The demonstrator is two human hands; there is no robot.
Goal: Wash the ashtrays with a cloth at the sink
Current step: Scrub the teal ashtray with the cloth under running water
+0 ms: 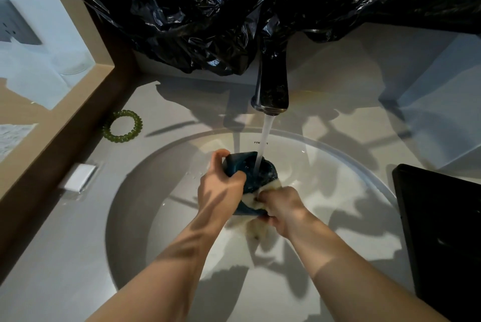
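Observation:
A dark teal ashtray (256, 174) is held over the white sink basin (145, 191), under the running stream from the dark tap (272, 87). My left hand (221, 186) grips the ashtray's left rim, thumb over its edge. My right hand (282, 208) pinches a pale wet cloth (256, 220) against the ashtray's lower right side. The cloth hangs below both hands, partly hidden by them.
A green coiled hair tie (122, 126) lies on the grey counter left of the basin. A small white bar (79, 177) sits by the wooden ledge. A black tray-like object (442, 217) stands at the right. Black plastic sheeting (221, 9) hangs above the tap.

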